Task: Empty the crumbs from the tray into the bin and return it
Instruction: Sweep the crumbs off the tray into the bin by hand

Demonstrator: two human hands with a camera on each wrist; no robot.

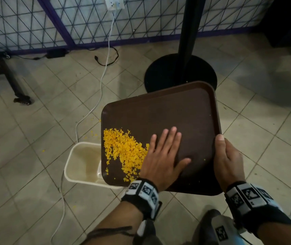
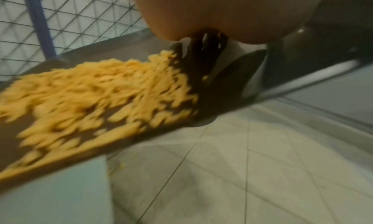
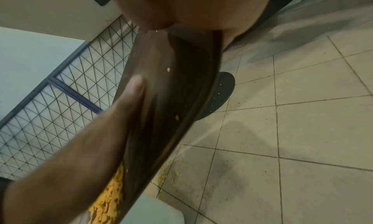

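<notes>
A brown tray [image 1: 167,110] hangs tilted, its left side over a cream bin [image 1: 67,167] on the floor. Yellow crumbs [image 1: 123,149] are heaped on the tray's lower left part, next to that edge. My left hand [image 1: 164,152] lies flat on the tray with straight fingers, its little-finger side against the crumb pile. My right hand [image 1: 227,160] grips the tray's right rim, thumb on top. The left wrist view shows blurred crumbs [image 2: 90,91] on the slanted tray [image 2: 10,131] above the bin [image 2: 56,195]. The right wrist view looks along the tray [image 3: 177,83], with my left hand [image 3: 90,139] pressed to it.
A black pole on a round base [image 1: 180,73] stands just behind the tray. A white cable [image 1: 104,73] runs down the tiled floor past the bin. Loose crumbs [image 1: 91,135] lie on the tiles. A wire mesh fence [image 1: 52,20] and a black wheeled frame [image 1: 17,85] stand beyond.
</notes>
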